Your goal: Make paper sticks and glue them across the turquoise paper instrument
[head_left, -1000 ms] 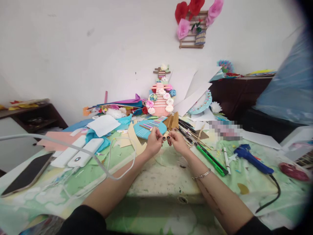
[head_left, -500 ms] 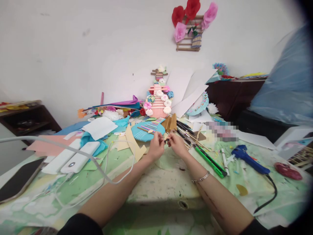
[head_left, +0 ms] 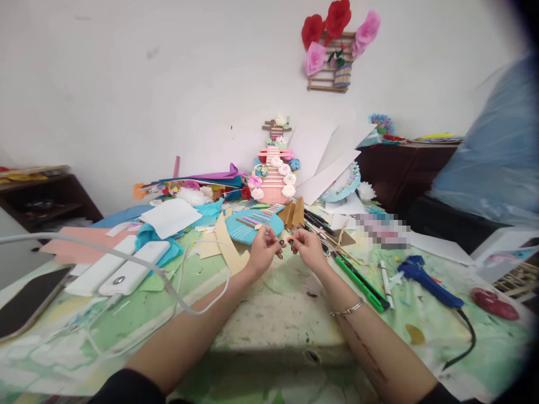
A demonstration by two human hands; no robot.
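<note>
My left hand (head_left: 266, 248) and my right hand (head_left: 307, 247) face each other over the near middle of the table. Thumb and fingers are pinched together on both. Between the fingertips shows a small pale yellow piece (head_left: 287, 238), thin like paper and partly hidden by the fingers. Just behind my left hand lies a blue rounded board (head_left: 241, 231) with white lines and coloured sticks on it. Curved strips of cream paper (head_left: 229, 247) lie to its left. Folded brown card (head_left: 292, 213) stands behind my right hand.
A green utility knife (head_left: 362, 284), a white marker (head_left: 386, 283) and a blue glue gun (head_left: 429, 280) lie at right. White power banks (head_left: 133, 268), a looping white cable (head_left: 168, 283) and a phone (head_left: 31, 303) are at left. A flower-decorated pink lute-shaped craft (head_left: 273, 182) stands against the wall.
My hands have moved slightly apart, opening a small gap between the fingertips. The view has shifted a little. The things on the table lie as before.
</note>
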